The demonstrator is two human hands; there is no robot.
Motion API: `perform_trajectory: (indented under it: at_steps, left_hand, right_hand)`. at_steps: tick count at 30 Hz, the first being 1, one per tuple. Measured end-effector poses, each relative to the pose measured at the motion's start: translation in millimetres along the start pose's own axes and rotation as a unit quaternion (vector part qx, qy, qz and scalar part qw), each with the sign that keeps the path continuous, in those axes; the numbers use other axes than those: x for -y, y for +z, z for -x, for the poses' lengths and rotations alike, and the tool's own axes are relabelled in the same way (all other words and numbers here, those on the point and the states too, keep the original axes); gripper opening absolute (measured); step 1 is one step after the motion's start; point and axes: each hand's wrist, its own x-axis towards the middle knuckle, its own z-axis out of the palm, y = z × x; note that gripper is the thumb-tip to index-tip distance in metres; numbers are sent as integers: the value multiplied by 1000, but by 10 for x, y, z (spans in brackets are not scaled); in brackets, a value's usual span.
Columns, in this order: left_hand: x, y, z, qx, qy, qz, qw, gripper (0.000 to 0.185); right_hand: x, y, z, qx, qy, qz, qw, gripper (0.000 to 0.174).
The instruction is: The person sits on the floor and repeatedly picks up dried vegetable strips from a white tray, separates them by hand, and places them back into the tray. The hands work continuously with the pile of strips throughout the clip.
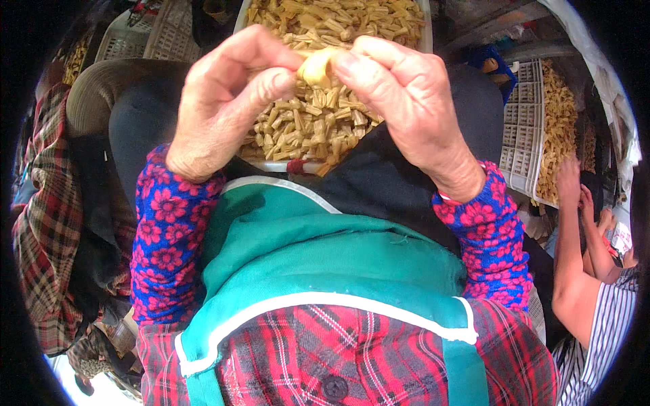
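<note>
A pale yellow, flat, pliable strip [316,70] is bent into a loop between my two hands. My left hand [228,101] pinches one side of it between thumb and forefinger. On the other side, the thumb and bent fingers of my right hand [411,96] grip it. Below and beyond the hands lies a heap of short, knotted, yellow-brown pieces [304,132], possibly folded strips of food. They fill a white plastic container [271,166] in front of my lap, with a red wrapping on its near rim. My hands hide part of the heap.
To the right, a white slatted basket [520,132] holds similar pieces, with a co-worker's hand [567,177] at it. A blue crate [490,71] sits behind. At the upper left are white plastic baskets [170,33]. A person in a plaid sleeve [51,218] is close on my left.
</note>
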Motion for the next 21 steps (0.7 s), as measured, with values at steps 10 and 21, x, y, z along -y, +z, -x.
perform_trajectory:
  at_steps: [10,21]
  left_hand:
    - [128,-64,-98,-49,13,-165,985,8]
    - [-169,-275,-703,-209,61,-192,957,12]
  right_hand:
    - [-153,-191,-36,47,58,6,997,19]
    - [-29,-314,-1073,14,-63,65,996,13]
